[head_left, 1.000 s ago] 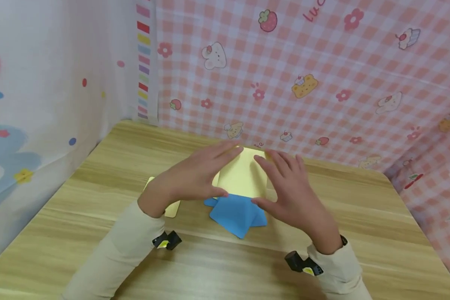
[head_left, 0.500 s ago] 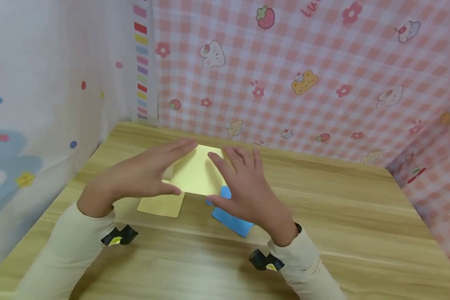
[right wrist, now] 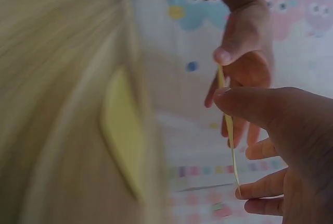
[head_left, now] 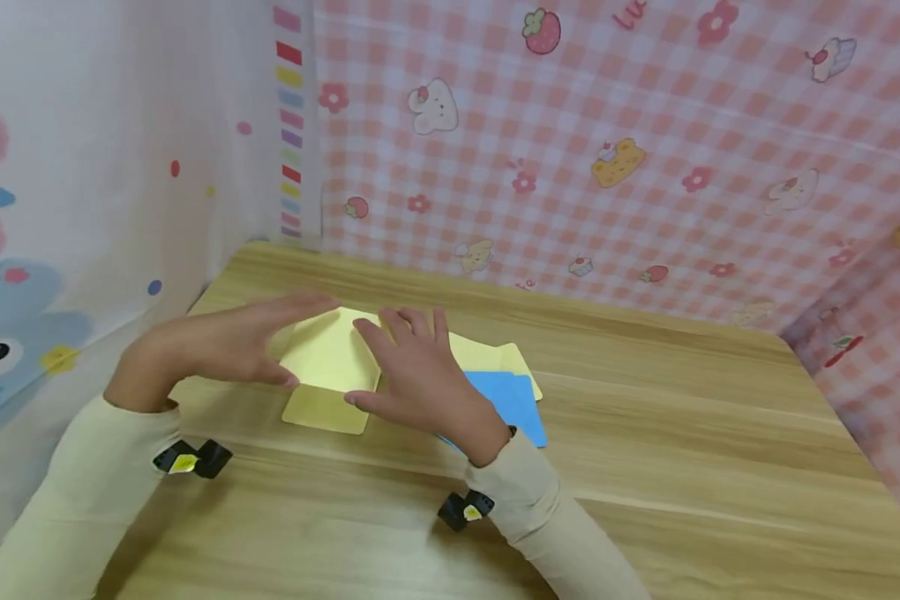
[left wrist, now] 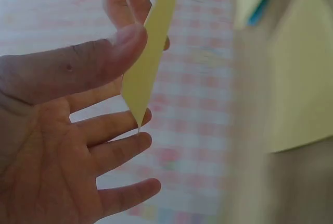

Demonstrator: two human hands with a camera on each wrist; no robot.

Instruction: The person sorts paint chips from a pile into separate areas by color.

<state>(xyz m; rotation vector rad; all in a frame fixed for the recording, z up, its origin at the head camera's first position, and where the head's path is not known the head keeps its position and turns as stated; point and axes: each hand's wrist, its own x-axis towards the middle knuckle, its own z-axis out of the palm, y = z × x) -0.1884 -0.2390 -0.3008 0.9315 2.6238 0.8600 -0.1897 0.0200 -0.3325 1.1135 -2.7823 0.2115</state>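
A thin yellow sheet (head_left: 333,354) hangs above the table between my two hands. My left hand (head_left: 228,337) holds its left side, with the thumb at the near corner and fingers toward the far one. My right hand (head_left: 416,367) grips the opposite side in the same way. In the left wrist view the sheet (left wrist: 148,67) is seen at a slant, thumb in front and fingers behind. The right wrist view shows the sheet (right wrist: 231,135) edge-on. Below it lies a yellow rounded-corner card (head_left: 326,412), partly covered by the held sheet in the head view.
A blue piece (head_left: 502,396) with angled edges lies on the wooden table (head_left: 645,433) to the right, partly behind my right hand. Another yellow piece (head_left: 495,354) shows beyond it. A pink checked cloth (head_left: 570,108) hangs along the back, a white patterned one at the left.
Both hands have carried the yellow sheet leftward, from over the blue piece to over the yellow card on the table. The yellow piece behind the blue one has come into view.
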